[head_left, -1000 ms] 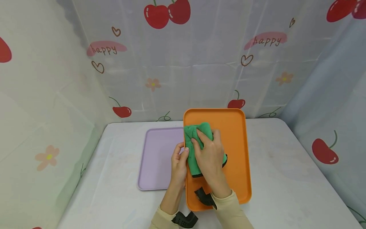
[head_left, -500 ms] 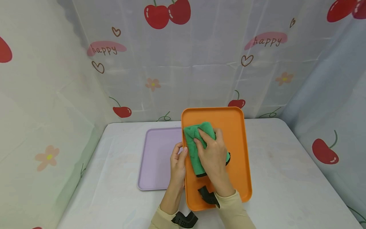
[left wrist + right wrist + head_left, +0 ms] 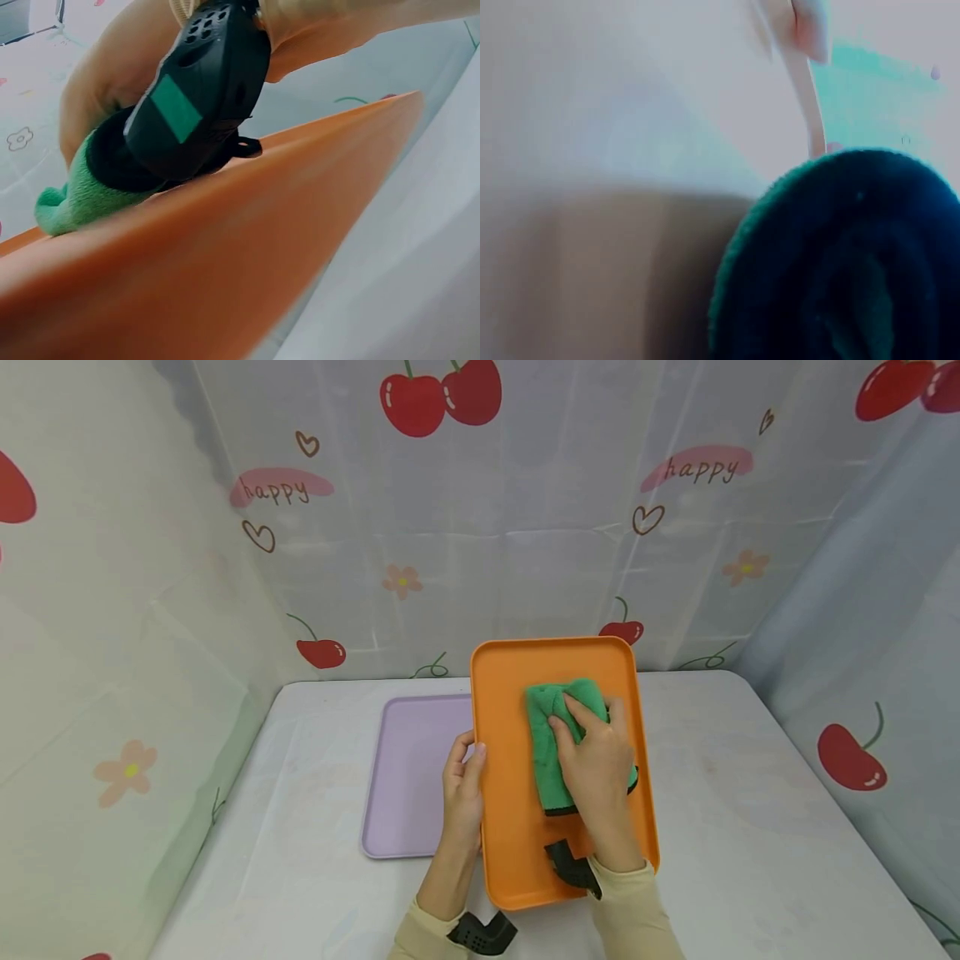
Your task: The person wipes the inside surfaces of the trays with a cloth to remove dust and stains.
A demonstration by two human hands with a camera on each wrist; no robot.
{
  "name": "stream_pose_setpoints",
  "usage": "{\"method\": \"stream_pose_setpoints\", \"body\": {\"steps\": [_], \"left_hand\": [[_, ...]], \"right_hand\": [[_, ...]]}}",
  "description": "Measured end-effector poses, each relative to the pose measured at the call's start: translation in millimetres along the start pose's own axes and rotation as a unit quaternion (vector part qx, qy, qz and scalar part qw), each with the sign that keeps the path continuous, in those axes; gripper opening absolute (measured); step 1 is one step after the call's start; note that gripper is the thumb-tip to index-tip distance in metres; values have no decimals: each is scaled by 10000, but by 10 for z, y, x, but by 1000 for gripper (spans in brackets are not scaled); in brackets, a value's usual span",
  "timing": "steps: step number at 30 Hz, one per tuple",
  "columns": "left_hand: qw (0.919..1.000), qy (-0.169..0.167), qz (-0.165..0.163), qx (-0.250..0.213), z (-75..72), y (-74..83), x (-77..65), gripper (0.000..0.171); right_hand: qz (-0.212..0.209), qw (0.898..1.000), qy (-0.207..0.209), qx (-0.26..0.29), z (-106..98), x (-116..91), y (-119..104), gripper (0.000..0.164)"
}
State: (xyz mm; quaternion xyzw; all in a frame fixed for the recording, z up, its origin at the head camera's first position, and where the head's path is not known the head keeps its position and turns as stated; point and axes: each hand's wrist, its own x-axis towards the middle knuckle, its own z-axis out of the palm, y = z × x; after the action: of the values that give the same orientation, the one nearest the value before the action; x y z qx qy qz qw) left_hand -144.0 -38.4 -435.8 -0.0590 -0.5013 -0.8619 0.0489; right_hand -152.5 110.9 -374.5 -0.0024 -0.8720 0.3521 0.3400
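Note:
An orange tray (image 3: 513, 852) is held up off the table, tilted, its inner face toward me. My left hand (image 3: 461, 793) grips its left rim, thumb at the front edge and the other fingers partly hidden behind. With my right hand (image 3: 596, 760) I hold a folded green cloth (image 3: 551, 768) with dark edging, pressed on the tray's inner face right of its middle. The left wrist view shows the tray's underside (image 3: 225, 277) and the cloth (image 3: 90, 202) bunched at its rim. In the right wrist view the cloth (image 3: 780, 217) fills the lower right, dark and blurred.
A lilac tray (image 3: 408, 777) lies flat on the white table (image 3: 315, 827), its right part hidden behind the orange tray. A curtain (image 3: 517, 560) printed with cherries hangs behind the table. Black wrist cameras sit on both wrists, the left one (image 3: 483, 933) near the table's front.
My right hand has slid the green cloth rightward across the orange tray. The orange tray has shifted slightly left and up, with my left hand still gripping its rim.

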Motion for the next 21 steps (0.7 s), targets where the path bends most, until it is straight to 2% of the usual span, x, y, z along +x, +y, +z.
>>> {"method": "stream_pose_setpoints", "body": {"steps": [8,15,21], "left_hand": [[10000,-38,72,-47,-10,19,-3,20],[9999,-2,123,-18,-11,40,-8,19],[9999,4,103,-78,2,48,-11,18]], "right_hand": [[262,9994,233,-67,-98,63,170,34],[815,9962,151,-263,-177,106,295,35],[1060,9938,94,-313,-198,106,329,37]]}}
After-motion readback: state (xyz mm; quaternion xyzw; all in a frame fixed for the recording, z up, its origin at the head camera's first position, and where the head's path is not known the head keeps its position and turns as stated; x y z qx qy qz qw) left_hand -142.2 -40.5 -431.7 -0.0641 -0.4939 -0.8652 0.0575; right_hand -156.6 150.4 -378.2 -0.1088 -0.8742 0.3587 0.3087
